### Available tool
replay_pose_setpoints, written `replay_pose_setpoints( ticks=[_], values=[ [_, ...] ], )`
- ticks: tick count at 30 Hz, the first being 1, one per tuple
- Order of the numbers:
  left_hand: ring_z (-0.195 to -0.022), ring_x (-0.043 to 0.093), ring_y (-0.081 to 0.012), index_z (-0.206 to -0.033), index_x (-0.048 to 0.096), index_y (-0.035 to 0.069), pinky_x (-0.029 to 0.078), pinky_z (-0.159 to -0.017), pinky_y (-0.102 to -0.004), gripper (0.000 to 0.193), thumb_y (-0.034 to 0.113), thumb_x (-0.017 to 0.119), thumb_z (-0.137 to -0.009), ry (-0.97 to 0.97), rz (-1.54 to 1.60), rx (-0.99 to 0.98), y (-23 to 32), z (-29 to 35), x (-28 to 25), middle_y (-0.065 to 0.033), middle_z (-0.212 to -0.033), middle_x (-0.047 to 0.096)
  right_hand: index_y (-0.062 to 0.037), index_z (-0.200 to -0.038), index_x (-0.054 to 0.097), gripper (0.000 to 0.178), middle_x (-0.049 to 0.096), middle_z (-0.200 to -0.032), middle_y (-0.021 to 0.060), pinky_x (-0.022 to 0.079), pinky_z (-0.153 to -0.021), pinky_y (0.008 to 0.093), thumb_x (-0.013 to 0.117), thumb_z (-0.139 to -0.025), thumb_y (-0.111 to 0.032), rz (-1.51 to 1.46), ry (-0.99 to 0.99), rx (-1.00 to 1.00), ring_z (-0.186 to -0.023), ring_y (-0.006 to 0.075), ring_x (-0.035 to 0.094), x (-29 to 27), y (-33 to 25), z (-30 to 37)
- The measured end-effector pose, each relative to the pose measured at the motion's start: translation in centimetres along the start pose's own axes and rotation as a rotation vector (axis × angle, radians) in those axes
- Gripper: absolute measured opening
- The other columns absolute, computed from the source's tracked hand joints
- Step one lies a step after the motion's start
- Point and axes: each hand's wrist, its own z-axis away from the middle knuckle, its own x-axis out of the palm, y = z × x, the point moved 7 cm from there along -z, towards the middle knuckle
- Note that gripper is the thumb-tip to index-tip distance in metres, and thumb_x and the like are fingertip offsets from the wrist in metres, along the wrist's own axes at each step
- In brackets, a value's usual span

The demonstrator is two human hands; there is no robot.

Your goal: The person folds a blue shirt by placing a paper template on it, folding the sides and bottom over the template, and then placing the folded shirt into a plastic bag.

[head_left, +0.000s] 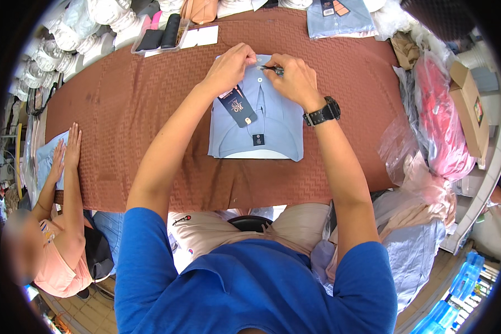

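A folded light blue shirt (284,131) lies on the table in front of me, its rounded neck edge toward me. White buttons run down its front. A dark blue hang tag (240,111) rests at a slant on it, and a small black label shows near the neck. At the shirt's far end, the fingers of my left hand (232,68) are pinched together; what they hold there is too small to make out. Across from them, my right hand (296,80) grips a small black-handled tool (274,69) whose thin metal tip points left, beside a button.
A brown patterned cloth (133,122) covers the table. Beyond lie a clear plastic box (162,36) with black items and a packed blue shirt (339,19). Bagged clothes (440,117) and a cardboard box (469,108) crowd the right. Another person's hands (67,150) press blue fabric at left.
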Motion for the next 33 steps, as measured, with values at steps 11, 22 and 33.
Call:
replay_pose_setpoints(
  ticks=[11,22,33],
  values=[
    [-0.093,0.061,-0.0292,-0.096,0.057,0.004,0.048,-0.078,-0.0395,0.008,0.012,0.059,-0.094,0.006,-0.058,0.064,1.2,-0.6,0.2,-0.0075,-0.097,0.060,-0.0135,-0.094,0.073,0.016,0.072,-0.096,0.0058,0.053,-0.073,0.0423,0.071,-0.082,-0.023,0.101,-0.052,0.052,-0.091,0.0293,0.068,0.3,-0.3,-0.5],
    [-0.098,0.061,-0.0303,-0.096,0.058,0.005,0.050,-0.079,-0.0409,0.005,0.009,0.057,-0.094,0.000,-0.113,0.090,1.4,-0.6,1.0,-0.0080,-0.099,0.061,-0.0118,-0.092,0.073,0.016,0.071,-0.093,0.0106,0.054,-0.069,0.0457,0.069,-0.079,-0.021,0.088,-0.032,0.012,-0.084,0.0319,0.069,1.2,-0.3,-0.3],
    [-0.120,0.051,-0.0333,-0.123,0.062,0.016,0.042,-0.101,-0.0412,0.043,0.000,0.067,-0.083,0.269,-0.468,0.113,1.2,0.7,-4.0,-0.0092,-0.132,0.049,-0.0075,-0.112,0.063,0.035,0.071,-0.103,0.0174,0.053,-0.082,0.0445,0.070,-0.087,-0.030,-0.104,0.068,0.335,-0.098,0.0347,0.068,-2.3,4.9,0.6]
  ],
)
